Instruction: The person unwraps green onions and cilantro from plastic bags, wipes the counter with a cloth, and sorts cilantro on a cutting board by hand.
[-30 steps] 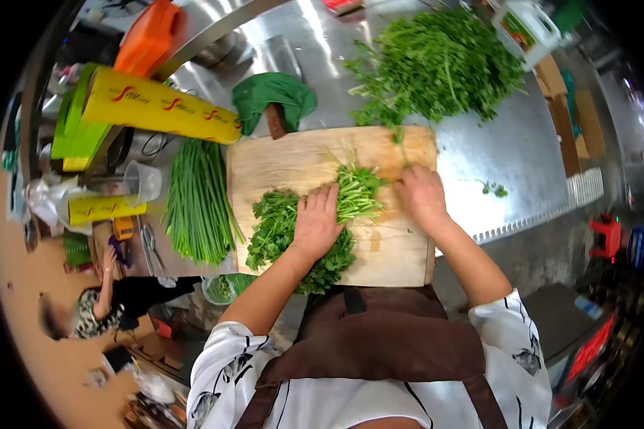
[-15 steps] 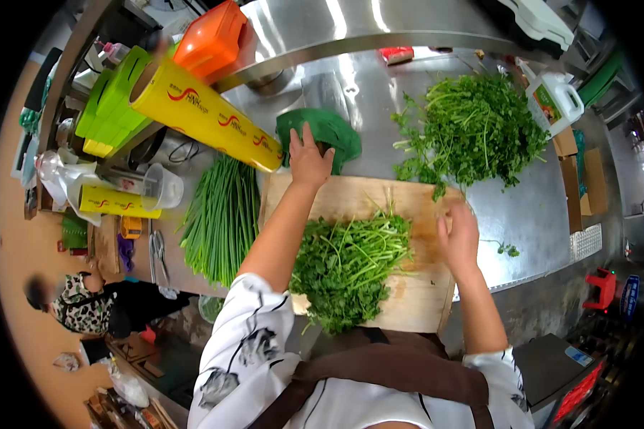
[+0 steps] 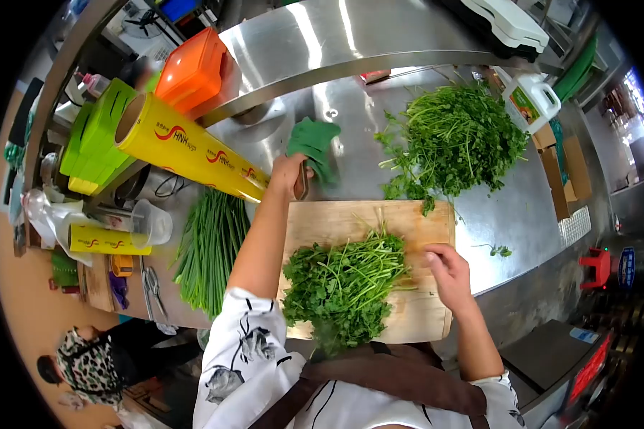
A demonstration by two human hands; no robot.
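Note:
My left hand is closed around a narrow brown thing that looks like a knife handle, at the far left corner of the wooden cutting board. Right against it, on the steel counter, is a crumpled green cloth. My right hand hovers by the board's right side, loosely curled, thumb apart and nothing held. A bunch of coriander lies on the board between my arms, stems toward the upper right. Beyond the board sits a larger heap of coriander.
Long green onions lie left of the board, below a yellow film roll. An orange box stands near the steel shelf. A white jug is far right. Another person is at lower left.
My left hand has closed and drawn back from the green cloth, which is now bunched up smaller. My right hand has come down slightly. The camera view has shifted.

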